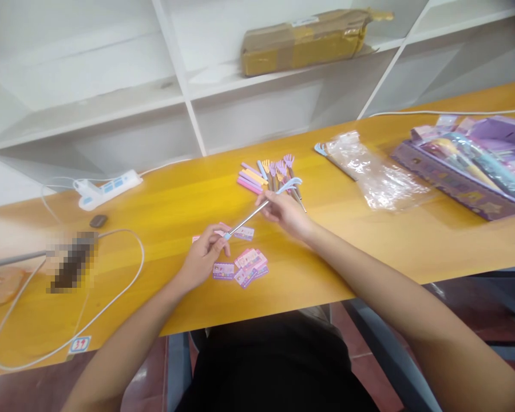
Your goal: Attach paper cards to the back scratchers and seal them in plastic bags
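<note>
A telescopic back scratcher [252, 216] with a light blue claw head and a thin metal rod slants between my hands. My right hand [285, 213] is closed round the rod just below the claw. At the rod's lower end, the fingers of my left hand [203, 254] pinch a small light blue piece. Just beyond my right hand lie several back scratchers [278, 170] with purple, orange and blue claws, next to a bunch of coloured tubes [252, 177]. Small printed cards [251, 266] in pink and purple lie below my hands; others are partly covered by my left hand.
On the right, a clear plastic bag [377, 177] lies by another blue back scratcher [335, 160] and a purple box [459, 186] of packed goods. On the left are a power strip [111, 190], a looped white cable [142, 257] and a blurred dark object [74, 263]. A taped parcel [304, 44] sits on the shelf.
</note>
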Motion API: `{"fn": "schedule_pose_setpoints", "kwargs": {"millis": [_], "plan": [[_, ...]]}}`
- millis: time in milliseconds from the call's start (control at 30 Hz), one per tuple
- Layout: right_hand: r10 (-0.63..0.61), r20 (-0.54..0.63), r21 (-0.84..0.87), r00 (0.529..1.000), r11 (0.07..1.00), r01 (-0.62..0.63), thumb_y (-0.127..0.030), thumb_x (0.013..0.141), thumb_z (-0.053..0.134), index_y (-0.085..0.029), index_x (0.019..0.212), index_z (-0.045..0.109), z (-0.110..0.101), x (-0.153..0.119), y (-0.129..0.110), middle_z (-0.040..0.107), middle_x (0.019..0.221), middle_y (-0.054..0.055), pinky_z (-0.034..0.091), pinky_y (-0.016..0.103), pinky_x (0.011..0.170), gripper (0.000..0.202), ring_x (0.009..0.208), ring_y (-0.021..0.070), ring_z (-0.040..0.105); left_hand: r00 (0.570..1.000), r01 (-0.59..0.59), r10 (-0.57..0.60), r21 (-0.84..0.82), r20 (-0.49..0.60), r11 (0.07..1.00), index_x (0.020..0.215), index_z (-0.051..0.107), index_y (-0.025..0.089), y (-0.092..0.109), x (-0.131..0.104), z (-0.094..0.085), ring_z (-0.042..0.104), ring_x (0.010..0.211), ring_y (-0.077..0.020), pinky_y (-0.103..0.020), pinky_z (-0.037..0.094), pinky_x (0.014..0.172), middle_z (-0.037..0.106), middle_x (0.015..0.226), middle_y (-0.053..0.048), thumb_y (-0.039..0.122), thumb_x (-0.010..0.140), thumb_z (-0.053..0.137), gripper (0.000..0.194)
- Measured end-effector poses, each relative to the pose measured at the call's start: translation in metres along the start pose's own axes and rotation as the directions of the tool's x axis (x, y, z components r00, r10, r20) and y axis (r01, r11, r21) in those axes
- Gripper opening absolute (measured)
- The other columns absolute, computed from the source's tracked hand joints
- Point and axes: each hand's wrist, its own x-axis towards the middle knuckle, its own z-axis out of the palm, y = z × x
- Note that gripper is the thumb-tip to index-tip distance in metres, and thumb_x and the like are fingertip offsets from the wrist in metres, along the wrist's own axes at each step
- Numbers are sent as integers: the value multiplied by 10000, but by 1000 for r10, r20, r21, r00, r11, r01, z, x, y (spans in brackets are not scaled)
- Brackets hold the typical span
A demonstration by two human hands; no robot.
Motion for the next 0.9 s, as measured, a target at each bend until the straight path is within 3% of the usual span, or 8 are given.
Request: {"fn": "schedule_pose_setpoints", "kwargs": {"millis": [133,267,433,533,667,767,900], "plan": [[-17,-59,125,998,992,24,-553,901,688,-173,982,626,-4,2,-10,407,622,-47,182,223,493,394,470,61,267,999,-5,6,22,-42,1000,1296,537,241,5,0,-2,539,669,-143,-273,409,683,663,795,12,478,1073,498,328],[17,-122,182,992,983,6,-660,959,572,-195,1004,601,-8,3,-18,400,627,-52,216,233,487,468,453,65,245,998,-12,16,71,-57,997,1292,546,239,9,-1,-2,586,731,-166,-291,431,737,666,788,12,461,1073,500,315],[-16,-127,210,992,977,42,-831,951,436,-195,879,550,-13,5,-19,380,605,-36,194,244,461,650,457,74,231,997,-59,67,172,-40,983,1289,570,240,9,-2,-2,625,784,-182,-308,439,787,679,794,10,424,1088,483,286],[-38,-146,241,989,968,73,-771,981,448,-202,770,455,-16,7,-15,289,588,-44,161,236,439,607,464,77,188,998,-45,54,207,-37,977,1297,569,252,8,-2,-3,627,768,-176,-297,429,755,693,806,13,412,1090,484,275],[40,-189,228,981,974,4,-733,1014,439,-218,710,293,-14,11,-6,205,586,-48,159,230,415,616,472,89,155,999,-29,37,234,-28,972,1293,564,257,7,-1,-3,630,763,-172,-292,424,747,697,809,19,392,1089,485,257],[73,-246,169,966,985,-31,-749,1010,452,-222,723,292,-9,13,0,264,606,-39,189,221,418,621,482,91,209,1000,-19,22,245,-11,969,1298,556,262,6,0,-1,636,776,-177,-297,425,757,706,820,18,388,1093,476,254],[21,-369,119,929,993,25,-718,996,543,-213,770,345,-6,14,5,398,668,-11,238,208,439,588,516,90,353,1000,-23,21,253,9,967,1286,556,266,6,0,0,654,813,-186,-313,437,801,720,840,13,380,1091,478,239]]}}
